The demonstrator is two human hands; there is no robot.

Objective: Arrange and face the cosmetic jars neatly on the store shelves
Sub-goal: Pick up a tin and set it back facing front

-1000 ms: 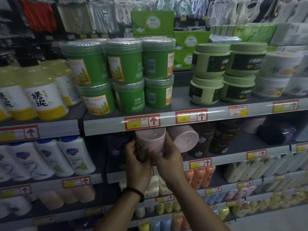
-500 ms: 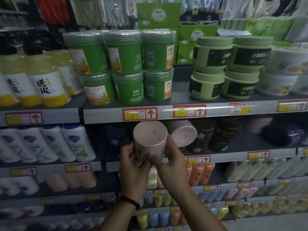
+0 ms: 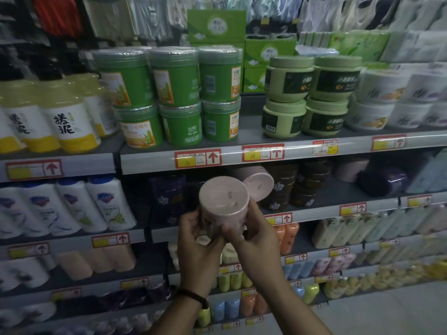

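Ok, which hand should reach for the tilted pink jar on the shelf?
Probably right: the right hand sits just below the tilted jar, while the left hand grips the held jar farther away.

A pale pink jar (image 3: pixel 223 204), tilted so its round flat end faces the camera, is gripped between the left hand (image 3: pixel 198 240) and right hand (image 3: pixel 254 238). Just behind it, a matching pink jar (image 3: pixel 258 183) lies tipped beside stacked dark brown jars (image 3: pixel 290 187).

Pink jar (image 3: pixel 223 201) — smooth matt plastic; green tubs (image 3: pixel 174 93) — glossy shrink film.
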